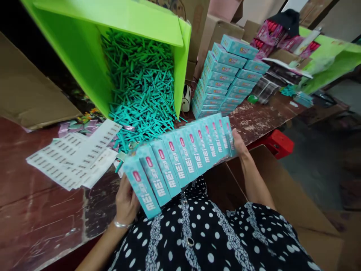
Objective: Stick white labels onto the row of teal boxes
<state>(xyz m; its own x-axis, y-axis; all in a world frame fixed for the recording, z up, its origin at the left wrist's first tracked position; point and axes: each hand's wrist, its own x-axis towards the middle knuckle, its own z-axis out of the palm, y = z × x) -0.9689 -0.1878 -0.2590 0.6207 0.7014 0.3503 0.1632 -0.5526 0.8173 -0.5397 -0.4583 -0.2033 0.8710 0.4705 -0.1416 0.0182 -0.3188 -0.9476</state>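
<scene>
Row of boxes: a long row of teal boxes (180, 160) is held up in the air, just in front of the green bin (84, 49) (the bin is tipped on its side).
Left hand: the left hand (126, 201) presses on the near end of the row, with its fingers closed on the last box.
Right hand: the right hand (239, 145) presses on the far end, with its fingers wrapped on that end box.
Green bin: it spills small teal sticks (141, 90) onto the table (42, 214).
Label sheets: white label sheets (75, 158) lie left of the bin's mouth.
Stacked boxes: a pile of teal boxes (225, 75) stands right of the bin.
</scene>
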